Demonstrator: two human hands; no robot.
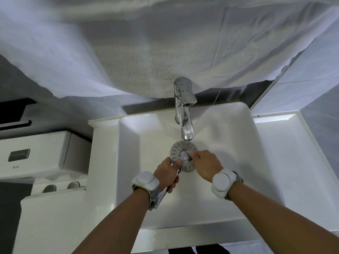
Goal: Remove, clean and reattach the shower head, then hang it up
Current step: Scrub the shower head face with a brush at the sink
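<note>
A round chrome shower head (180, 150) is held face up over the white sink basin (229, 143), just under the spout of the chrome tap (184, 114). My left hand (167, 174) grips its handle, which runs down under the palm toward my wrist. My right hand (206, 165) sits at the head's right side with its fingers pressed on the nozzle face near the centre disc; they look blurred. Whether water runs from the tap is not clear.
A white toilet cistern (34, 154) with a flush button stands to the left of the vanity. White cloth (165, 52) covers the wall above the tap. A white counter ledge (293, 143) extends right of the basin.
</note>
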